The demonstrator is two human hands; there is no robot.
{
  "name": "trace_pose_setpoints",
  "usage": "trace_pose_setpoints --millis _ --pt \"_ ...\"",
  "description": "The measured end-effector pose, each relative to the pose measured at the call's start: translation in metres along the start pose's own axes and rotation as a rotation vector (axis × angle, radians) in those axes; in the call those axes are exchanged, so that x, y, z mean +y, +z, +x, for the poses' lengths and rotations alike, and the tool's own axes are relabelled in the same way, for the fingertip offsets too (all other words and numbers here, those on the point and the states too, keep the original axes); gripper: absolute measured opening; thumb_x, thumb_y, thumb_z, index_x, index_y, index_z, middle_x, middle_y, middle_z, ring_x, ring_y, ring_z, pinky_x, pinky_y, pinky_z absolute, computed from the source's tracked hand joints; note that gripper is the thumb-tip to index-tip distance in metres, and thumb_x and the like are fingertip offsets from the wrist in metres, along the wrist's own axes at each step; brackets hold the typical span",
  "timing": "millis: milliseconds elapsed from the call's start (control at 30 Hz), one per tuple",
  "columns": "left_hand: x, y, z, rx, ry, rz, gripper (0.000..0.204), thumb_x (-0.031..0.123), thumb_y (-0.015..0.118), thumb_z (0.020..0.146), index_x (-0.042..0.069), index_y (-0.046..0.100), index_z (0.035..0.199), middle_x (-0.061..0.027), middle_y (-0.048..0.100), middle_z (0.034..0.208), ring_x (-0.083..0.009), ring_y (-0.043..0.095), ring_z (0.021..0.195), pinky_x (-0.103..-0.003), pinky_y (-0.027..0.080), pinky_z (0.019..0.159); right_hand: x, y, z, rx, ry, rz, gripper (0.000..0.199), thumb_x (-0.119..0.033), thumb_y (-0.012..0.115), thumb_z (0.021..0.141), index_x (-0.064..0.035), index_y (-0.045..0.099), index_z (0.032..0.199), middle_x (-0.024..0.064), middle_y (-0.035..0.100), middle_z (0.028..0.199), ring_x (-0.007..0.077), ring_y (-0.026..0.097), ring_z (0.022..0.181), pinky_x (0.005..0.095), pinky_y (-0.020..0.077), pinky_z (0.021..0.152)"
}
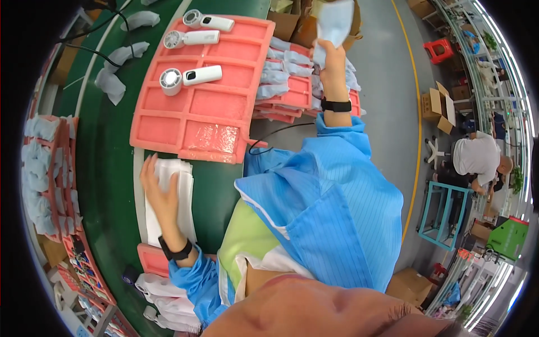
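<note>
My left hand (161,188) lies over a stack of flat white bags (185,196), its fingers spread. Raised at the far right, my right hand (332,59) grips a pale bluish-white bag (336,22), blurred at its upper end; what is inside cannot be made out. Ahead of my left hand is a pink compartmented tray (154,101). White handheld fans lie in three of its compartments: a far fan (218,22), a middle fan (202,37) and a nearer fan (203,74). The nearer compartments hold no fans.
Wrapped pieces (275,76) fill stacked pink trays beside the green bench (219,177). More bagged pieces (111,84) lie across the belt at left, near another loaded tray stack (39,163). Cardboard boxes (284,25) stand beyond. A person (477,156) sits at far right.
</note>
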State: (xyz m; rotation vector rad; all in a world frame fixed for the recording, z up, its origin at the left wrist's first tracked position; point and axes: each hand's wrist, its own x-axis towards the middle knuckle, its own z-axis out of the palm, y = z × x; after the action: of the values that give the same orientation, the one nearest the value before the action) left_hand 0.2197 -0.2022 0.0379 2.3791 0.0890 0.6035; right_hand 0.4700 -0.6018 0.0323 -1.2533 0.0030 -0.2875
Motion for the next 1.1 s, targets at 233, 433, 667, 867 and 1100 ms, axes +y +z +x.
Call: trace_pose_setpoints --millis 233,433,667,867,1100 --pt "0.040 0.081 0.018 -0.515 0.189 0.189 0.044 0.025 0.076 0.077 0.012 0.064 0.118 -0.0186 0.045 0.140 -0.0434 0.040 0.129 -0.056 0.031 0.106 0.244 -0.126 0.011 0.280 0.266 -0.539 0.037 -0.019 0.061 0.080 0.0009 0.063 0.111 0.0165 0.067 0.096 0.0271 0.066 0.084 0.0396 0.0518 0.072" --pt "0.044 0.123 0.022 -0.440 0.140 0.258 0.041 0.024 0.077 0.075 0.013 0.065 0.113 -0.0169 0.042 0.143 -0.0491 0.029 0.136 -0.062 0.021 0.112 0.335 -0.201 0.030 0.033 0.403 -1.024 0.039 -0.025 0.060 0.082 -0.0041 0.064 0.114 0.0205 0.067 0.103 0.0323 0.066 0.093 0.0440 0.0517 0.080" --pt "0.039 0.152 0.034 -0.490 0.041 0.261 0.039 0.020 0.078 0.073 0.011 0.064 0.108 -0.0159 0.040 0.146 -0.0510 0.022 0.139 -0.062 0.016 0.115 0.404 -0.241 0.067 -0.311 0.428 -1.540 0.038 -0.027 0.059 0.083 -0.0104 0.065 0.117 0.0223 0.066 0.109 0.0372 0.064 0.101 0.0489 0.0512 0.085" --pt "0.044 0.167 0.038 -0.493 -0.006 0.329 0.040 0.018 0.079 0.069 0.011 0.063 0.106 -0.0149 0.039 0.147 -0.0508 0.021 0.140 -0.062 0.016 0.115 0.460 -0.270 0.090 -0.303 0.209 -1.648 0.036 -0.023 0.058 0.081 -0.0126 0.065 0.115 0.0231 0.066 0.104 0.0386 0.063 0.100 0.0492 0.0499 0.088" --pt "0.031 0.138 0.017 -0.475 -0.036 0.195 0.042 0.016 0.079 0.067 0.011 0.064 0.106 -0.0136 0.040 0.148 -0.0473 0.020 0.142 -0.060 0.015 0.116 0.454 -0.249 0.045 -0.063 0.252 -1.430 0.039 -0.006 0.059 0.073 -0.0017 0.061 0.111 0.0285 0.056 0.119 0.0409 0.054 0.113 0.0466 0.0434 0.097"
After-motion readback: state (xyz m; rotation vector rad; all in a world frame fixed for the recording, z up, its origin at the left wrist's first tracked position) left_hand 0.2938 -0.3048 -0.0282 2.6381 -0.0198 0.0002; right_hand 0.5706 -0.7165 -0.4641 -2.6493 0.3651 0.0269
